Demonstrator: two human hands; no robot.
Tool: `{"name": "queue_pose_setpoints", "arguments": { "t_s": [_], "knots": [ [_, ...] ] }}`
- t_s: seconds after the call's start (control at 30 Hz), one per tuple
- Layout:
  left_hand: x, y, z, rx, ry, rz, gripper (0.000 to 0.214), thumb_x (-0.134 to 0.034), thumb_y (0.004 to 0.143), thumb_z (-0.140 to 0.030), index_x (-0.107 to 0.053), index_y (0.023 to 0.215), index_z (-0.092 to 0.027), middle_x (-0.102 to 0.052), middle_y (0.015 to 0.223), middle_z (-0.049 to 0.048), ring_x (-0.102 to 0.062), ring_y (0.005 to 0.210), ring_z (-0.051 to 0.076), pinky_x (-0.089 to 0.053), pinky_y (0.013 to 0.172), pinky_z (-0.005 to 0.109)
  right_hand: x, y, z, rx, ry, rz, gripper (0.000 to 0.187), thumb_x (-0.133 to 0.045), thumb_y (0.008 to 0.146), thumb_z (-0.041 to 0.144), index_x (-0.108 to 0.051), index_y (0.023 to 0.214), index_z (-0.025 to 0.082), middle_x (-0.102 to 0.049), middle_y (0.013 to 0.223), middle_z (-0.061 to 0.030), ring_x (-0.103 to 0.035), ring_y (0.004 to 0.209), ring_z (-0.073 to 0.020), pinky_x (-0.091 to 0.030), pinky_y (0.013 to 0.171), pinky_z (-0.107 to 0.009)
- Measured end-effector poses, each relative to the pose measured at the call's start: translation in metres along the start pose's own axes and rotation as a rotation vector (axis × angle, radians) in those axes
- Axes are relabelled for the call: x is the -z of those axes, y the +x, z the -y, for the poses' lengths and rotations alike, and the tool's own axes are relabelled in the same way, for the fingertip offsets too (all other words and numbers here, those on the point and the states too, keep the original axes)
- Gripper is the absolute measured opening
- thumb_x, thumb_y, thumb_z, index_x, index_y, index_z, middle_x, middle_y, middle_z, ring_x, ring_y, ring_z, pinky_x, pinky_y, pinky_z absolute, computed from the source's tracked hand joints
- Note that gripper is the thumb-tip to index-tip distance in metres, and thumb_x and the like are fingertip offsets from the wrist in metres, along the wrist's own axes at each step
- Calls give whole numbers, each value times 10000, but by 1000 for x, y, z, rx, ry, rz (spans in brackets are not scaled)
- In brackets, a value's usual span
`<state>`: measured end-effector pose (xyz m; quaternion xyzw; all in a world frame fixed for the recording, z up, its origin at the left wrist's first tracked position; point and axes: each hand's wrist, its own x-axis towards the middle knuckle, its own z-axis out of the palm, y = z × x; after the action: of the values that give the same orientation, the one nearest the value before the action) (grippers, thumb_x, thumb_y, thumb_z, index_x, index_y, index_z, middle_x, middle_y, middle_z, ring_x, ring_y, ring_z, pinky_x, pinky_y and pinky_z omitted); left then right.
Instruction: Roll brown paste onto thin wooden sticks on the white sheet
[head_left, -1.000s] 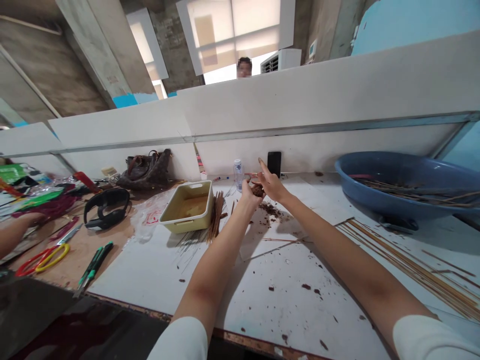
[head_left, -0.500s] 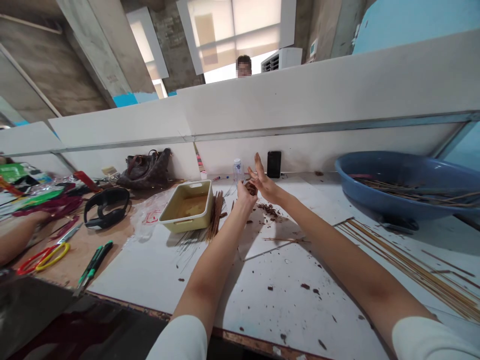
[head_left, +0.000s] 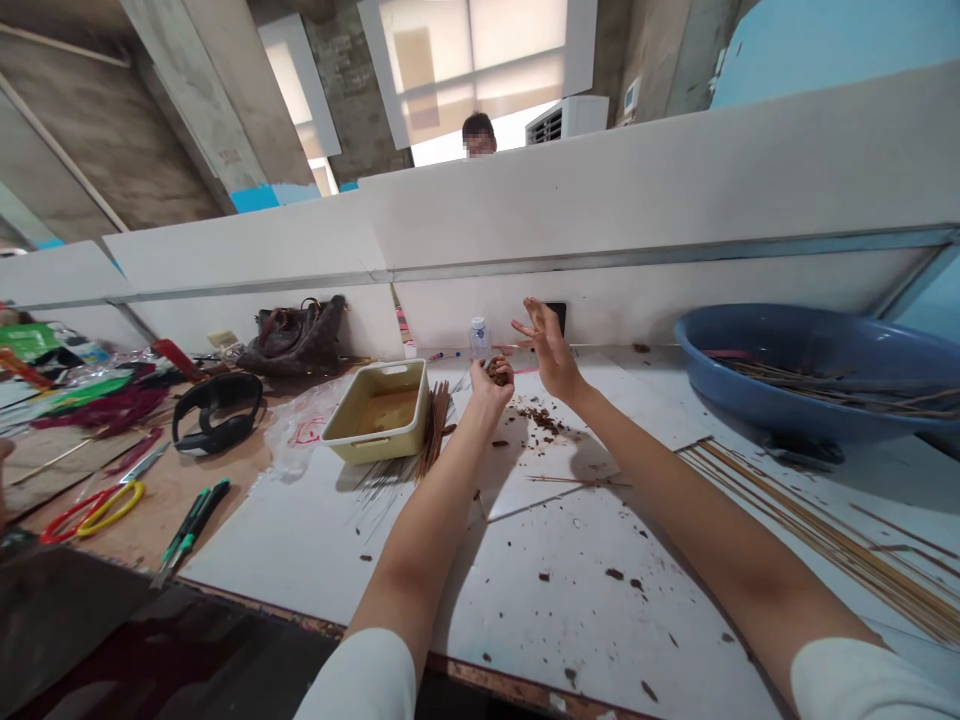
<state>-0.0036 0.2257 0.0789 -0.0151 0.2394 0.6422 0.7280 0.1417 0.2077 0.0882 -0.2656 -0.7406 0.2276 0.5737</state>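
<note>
My left hand (head_left: 491,383) is held above the white table (head_left: 420,560), its fingers curled round a small brown lump (head_left: 499,373). Just to its right my right hand (head_left: 550,350) is raised with the fingers spread and nothing in it, a short gap between the two hands. Below them brown crumbs (head_left: 541,416) lie scattered on the table. A yellow tray (head_left: 377,412) with brownish liquid stands to the left, with a bundle of thin brown sticks (head_left: 434,430) beside it.
A big blue basin (head_left: 817,365) with sticks stands at the right, long sticks (head_left: 817,530) lying in front of it. A small bottle (head_left: 479,339), a bag (head_left: 296,338), black headphones (head_left: 217,408), cutters (head_left: 187,533) and scissors (head_left: 86,511) lie left. A person is behind the white partition (head_left: 600,200).
My right hand has lifted off the lump and opened its fingers, moving slightly right. The left hand keeps the lump. The other person's arm at the far left has withdrawn.
</note>
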Motion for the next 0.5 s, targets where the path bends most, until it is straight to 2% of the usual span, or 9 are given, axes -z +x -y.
{"name": "queue_pose_setpoints", "arguments": {
  "t_s": [0.1,0.17,0.37,0.5],
  "knots": [
    [0,-3,1,23,-3,9,329,-464,1076,-223,-525,752,-211,-451,614,-37,-404,413,67,-353,372,128,3,0,-3,-62,-19,-71,927,-227,1052,909,-326,1747,303,-582,1682,-165,-622,1502,-335,-615,1093,-457],
    [0,-3,3,33,14,-1,329,-495,1069,-229,-504,741,-212,-440,609,-43,-382,406,60,-331,368,125,3,-1,-6,-114,-44,-84,894,-234,1055,906,-434,1670,290,-719,1520,-168,-697,1407,-325,-627,1045,-449],
    [4,0,13,26,82,-44,420,-554,1084,-286,-402,696,-235,-341,548,-82,-280,365,60,-208,343,148,-2,-3,-16,-147,-28,-97,860,-293,1044,915,-541,1532,251,-831,1277,-155,-777,1248,-307,-635,951,-418],
    [7,2,15,1,109,-50,442,-523,1106,-310,-390,691,-238,-322,526,-87,-256,352,63,-174,346,161,-4,-3,-21,-148,-27,-98,843,-309,1042,914,-563,1504,257,-839,1230,-136,-792,1208,-297,-620,987,-416]
  ]
}}
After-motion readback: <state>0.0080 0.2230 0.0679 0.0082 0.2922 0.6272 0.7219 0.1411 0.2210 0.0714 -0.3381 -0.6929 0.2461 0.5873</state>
